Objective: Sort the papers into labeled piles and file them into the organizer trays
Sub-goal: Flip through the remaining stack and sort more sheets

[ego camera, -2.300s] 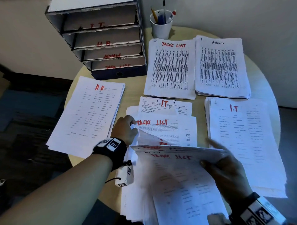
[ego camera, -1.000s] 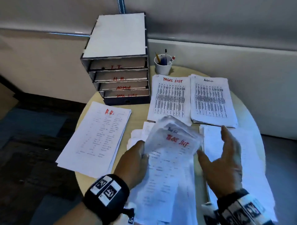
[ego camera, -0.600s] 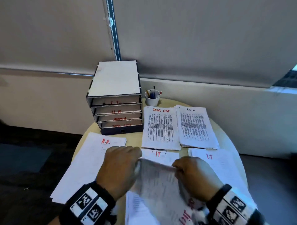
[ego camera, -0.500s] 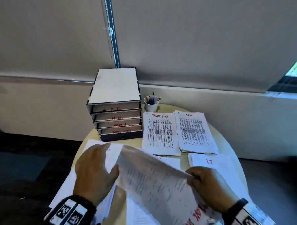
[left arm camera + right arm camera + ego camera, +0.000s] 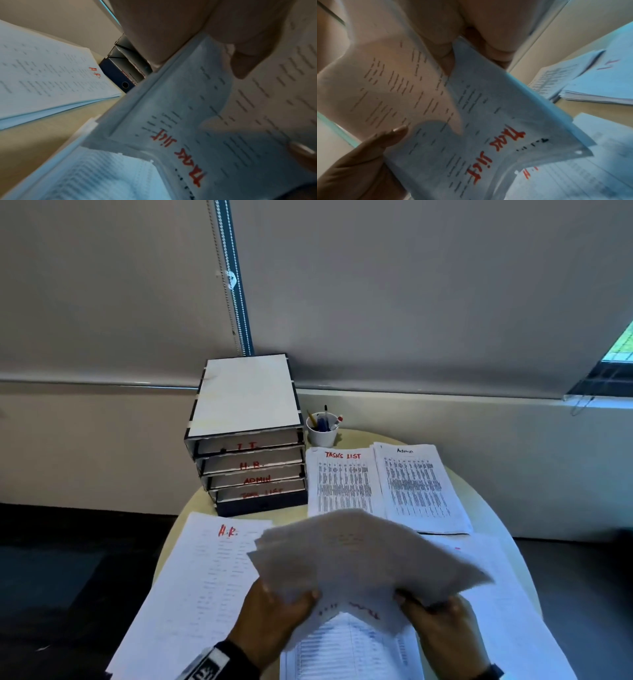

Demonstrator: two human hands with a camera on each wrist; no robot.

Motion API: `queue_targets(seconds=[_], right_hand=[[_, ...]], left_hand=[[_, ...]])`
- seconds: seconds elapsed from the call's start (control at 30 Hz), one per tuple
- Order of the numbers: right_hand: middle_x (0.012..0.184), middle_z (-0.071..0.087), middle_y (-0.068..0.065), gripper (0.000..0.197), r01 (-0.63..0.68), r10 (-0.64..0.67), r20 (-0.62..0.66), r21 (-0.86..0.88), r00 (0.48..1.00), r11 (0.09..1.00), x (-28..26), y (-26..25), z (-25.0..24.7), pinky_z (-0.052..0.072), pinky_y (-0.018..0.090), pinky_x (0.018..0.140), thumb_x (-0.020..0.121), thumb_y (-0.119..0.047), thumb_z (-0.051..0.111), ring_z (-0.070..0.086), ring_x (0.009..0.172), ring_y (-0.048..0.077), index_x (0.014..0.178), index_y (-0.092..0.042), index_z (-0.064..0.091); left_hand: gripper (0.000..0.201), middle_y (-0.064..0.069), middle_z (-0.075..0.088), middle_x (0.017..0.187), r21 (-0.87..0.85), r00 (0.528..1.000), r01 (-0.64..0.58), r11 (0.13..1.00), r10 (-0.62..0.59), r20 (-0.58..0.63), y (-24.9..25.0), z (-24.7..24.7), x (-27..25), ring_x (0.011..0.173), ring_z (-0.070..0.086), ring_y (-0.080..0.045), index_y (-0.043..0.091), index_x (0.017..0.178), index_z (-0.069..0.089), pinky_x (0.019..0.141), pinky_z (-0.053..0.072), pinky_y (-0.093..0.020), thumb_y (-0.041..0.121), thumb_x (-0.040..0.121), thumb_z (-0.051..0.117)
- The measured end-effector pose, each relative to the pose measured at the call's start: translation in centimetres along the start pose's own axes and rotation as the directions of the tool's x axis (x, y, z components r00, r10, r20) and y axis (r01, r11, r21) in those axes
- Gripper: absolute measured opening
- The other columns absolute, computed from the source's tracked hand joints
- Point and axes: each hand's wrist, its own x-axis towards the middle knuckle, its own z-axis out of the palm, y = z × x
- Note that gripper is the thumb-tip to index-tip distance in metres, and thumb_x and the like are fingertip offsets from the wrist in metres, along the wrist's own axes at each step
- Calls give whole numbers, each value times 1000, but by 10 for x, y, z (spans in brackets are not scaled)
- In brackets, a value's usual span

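Note:
Both hands hold a bundle of Tasks List papers [image 5: 359, 556] lifted over the middle of the table, blurred and fanned out. My left hand [image 5: 284, 601] grips its near left edge and my right hand [image 5: 421, 606] its near right edge. The red "Tasks List" heading shows upside down on the bundle [image 5: 188, 155] in the left wrist view, and on the same bundle [image 5: 496, 148] in the right wrist view. The organizer [image 5: 246, 405] stands at the back left with trays marked I.T., H.R., ADMIN and TASK LIST. Sorted piles lie around: H.R. [image 5: 205, 583], Tasks List [image 5: 342, 484], Admin [image 5: 418, 484].
A white cup of pens [image 5: 322, 429] stands right of the organizer. An I.T. pile [image 5: 507, 594] lies at the right, partly hidden. More sheets [image 5: 349, 648] lie under my hands. The round table's edge [image 5: 489, 508] curves close to the piles, with a wall behind.
The Tasks List sheets came up off the near pile and were turned over between my hands. Both hands now hold them higher and fanned. The head view has tilted up.

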Motion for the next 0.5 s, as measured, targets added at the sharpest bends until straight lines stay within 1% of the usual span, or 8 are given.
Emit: queue_targets(seconds=[0.07,0.1,0.17,0.2,0.27,0.3,0.37,0.5], right_hand=[[44,58,-16,21,-61,68,77,-93,995,994,-2,6,2,48,32,62,67,-28,88,56,56,2,65,-17,71],[47,59,-18,26,-110,118,114,-71,986,991,-3,6,2,49,28,63,68,-29,88,58,61,-1,80,-11,73],[53,64,-21,22,-125,118,193,25,974,992,-9,-2,2,47,11,61,73,-14,85,60,61,-5,84,-28,72],[57,66,-24,35,-64,62,216,4,975,998,-10,-4,2,46,9,60,72,-5,84,61,59,-3,75,-38,74],[67,70,-21,51,-34,35,160,-9,986,999,-6,-4,5,50,22,64,72,0,81,63,64,3,69,-49,72],[69,71,-18,47,-33,29,135,26,990,999,-6,-4,6,52,30,65,73,0,77,64,65,6,69,-46,73],[72,72,-20,33,-26,22,74,52,997,998,-2,-4,7,54,33,68,75,-3,73,67,71,11,67,-35,73],[75,74,-15,27,-54,45,130,66,990,996,2,2,14,58,33,70,75,-3,75,70,76,9,76,-30,71]], left_hand=[[26,45,64,94,100,999,-17,995,13,44,-11,1,-1,95,61,14,54,83,73,78,39,1,43,65,89],[43,51,59,92,104,999,-8,995,3,47,-14,2,-2,97,59,19,66,83,68,79,37,4,35,65,91],[63,56,54,85,116,1000,15,993,-12,-29,-20,6,-2,99,53,26,74,85,61,84,37,5,18,72,87],[51,52,56,85,147,999,-40,988,44,-28,-20,9,-4,101,55,21,63,92,66,87,39,2,19,74,84],[28,31,71,93,128,979,-87,988,109,-171,-21,13,-3,98,66,0,35,94,72,84,50,-11,12,80,80],[28,20,75,96,56,993,-49,997,54,-104,-22,15,-2,97,69,-6,29,94,75,82,54,-18,6,80,80],[33,10,77,101,-93,999,38,995,-41,-32,-22,15,1,99,71,-11,24,101,77,85,56,-31,2,77,82],[50,6,77,105,-168,987,158,973,-161,-5,-37,14,6,99,71,-14,18,110,71,86,56,-37,14,63,87]])
